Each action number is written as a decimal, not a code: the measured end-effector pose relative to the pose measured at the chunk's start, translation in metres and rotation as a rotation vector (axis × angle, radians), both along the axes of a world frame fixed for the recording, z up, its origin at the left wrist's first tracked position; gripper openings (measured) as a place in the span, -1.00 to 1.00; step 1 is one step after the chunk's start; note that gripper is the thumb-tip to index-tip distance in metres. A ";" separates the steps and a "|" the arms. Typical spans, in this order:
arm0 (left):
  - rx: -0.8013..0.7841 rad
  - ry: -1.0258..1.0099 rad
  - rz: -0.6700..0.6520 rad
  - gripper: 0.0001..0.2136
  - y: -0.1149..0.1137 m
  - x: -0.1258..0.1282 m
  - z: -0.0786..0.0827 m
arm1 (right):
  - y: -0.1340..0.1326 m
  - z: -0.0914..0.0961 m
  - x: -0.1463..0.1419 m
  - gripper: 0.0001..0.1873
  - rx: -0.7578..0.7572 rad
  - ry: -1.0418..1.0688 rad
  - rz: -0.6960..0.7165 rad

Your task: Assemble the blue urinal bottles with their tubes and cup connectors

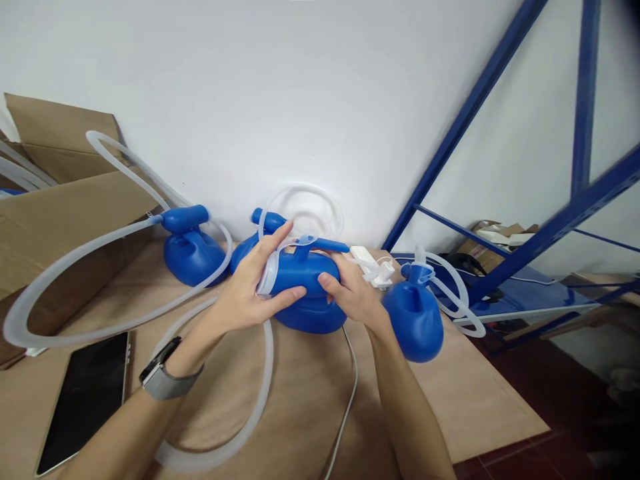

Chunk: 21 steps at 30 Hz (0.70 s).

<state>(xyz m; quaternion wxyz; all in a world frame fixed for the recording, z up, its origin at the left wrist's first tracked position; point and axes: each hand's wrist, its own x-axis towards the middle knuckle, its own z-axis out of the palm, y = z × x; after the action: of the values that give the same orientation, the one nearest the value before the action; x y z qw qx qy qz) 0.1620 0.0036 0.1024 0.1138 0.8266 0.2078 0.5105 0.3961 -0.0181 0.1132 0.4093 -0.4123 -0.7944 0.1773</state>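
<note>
Both hands are on a blue plastic urinal bottle (pixel 310 315) with a translucent cap, in the middle of the table. My left hand (pixel 250 283) wraps its neck end, thumb along the front and fingers reaching over the top and behind. My right hand (pixel 353 287) grips the other end, its thumb on the front and its other fingers partly hidden behind. A translucent hose (pixel 267 373) curves over the table below my left hand. One more blue bottle (pixel 193 257) stands to the left, another (pixel 415 320) to the right, and one (pixel 245 250) is partly hidden behind my left hand.
An open cardboard box (pixel 75 227) stands at the left, with a black-screened tablet (pixel 85 400) in front of it. A white power strip (pixel 370 263) lies by the wall. A white cable (pixel 350 393) crosses the table. Blue metal shelving (pixel 465 127) rises at the right.
</note>
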 end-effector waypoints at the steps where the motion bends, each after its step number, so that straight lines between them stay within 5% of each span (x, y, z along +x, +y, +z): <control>1: 0.038 -0.002 0.010 -0.19 -0.001 0.000 0.002 | 0.001 -0.001 0.000 -0.27 -0.016 0.020 0.025; 5: 0.165 0.037 0.015 -0.39 -0.005 -0.003 0.012 | 0.007 -0.004 0.003 -0.08 -0.058 0.197 0.191; 8: 0.214 0.112 0.061 -0.46 -0.007 -0.009 0.017 | 0.004 0.001 0.004 0.04 0.022 0.339 0.166; 14: 0.279 0.298 0.098 -0.49 -0.015 -0.012 0.014 | -0.021 0.018 -0.006 -0.48 0.153 0.092 0.078; 21: 0.387 0.293 0.114 -0.53 -0.018 -0.007 0.011 | -0.027 0.015 -0.020 -0.74 0.241 0.163 -0.024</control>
<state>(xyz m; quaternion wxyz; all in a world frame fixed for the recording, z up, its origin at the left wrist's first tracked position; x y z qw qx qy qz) 0.1552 -0.0147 0.1134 -0.1070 0.8850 0.1669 0.4213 0.3762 -0.0452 0.1281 0.5210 -0.3539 -0.7691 0.1085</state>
